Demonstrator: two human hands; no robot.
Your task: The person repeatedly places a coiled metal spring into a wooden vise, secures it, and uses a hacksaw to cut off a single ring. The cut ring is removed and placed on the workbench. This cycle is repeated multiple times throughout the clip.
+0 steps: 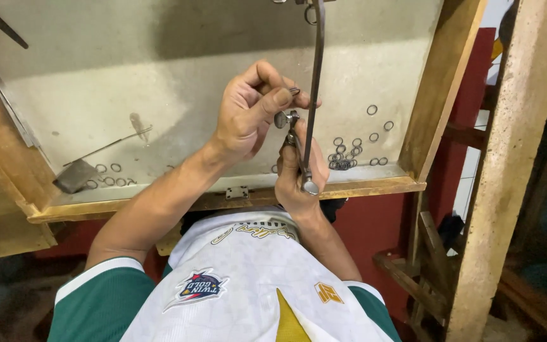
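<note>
Steel ring [282, 119] between fingers [267, 104]

Both forearms raised over the chest, converging toward the middle. Left hand [248, 114] curled, knuckles up, thumb pressed flat toward bent forefinger in a pinch. Right hand [299, 174] lower and just beneath, touching the left, fingers wrapped closed, wrist bent upward. Left arm bare to a green, white-edged sleeve; right forearm bare too.

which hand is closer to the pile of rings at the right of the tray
Right. The right hand, gripping the metal tool, sits just left of the ring pile. The left hand is farther left and higher, pinching a small metal piece.
</note>
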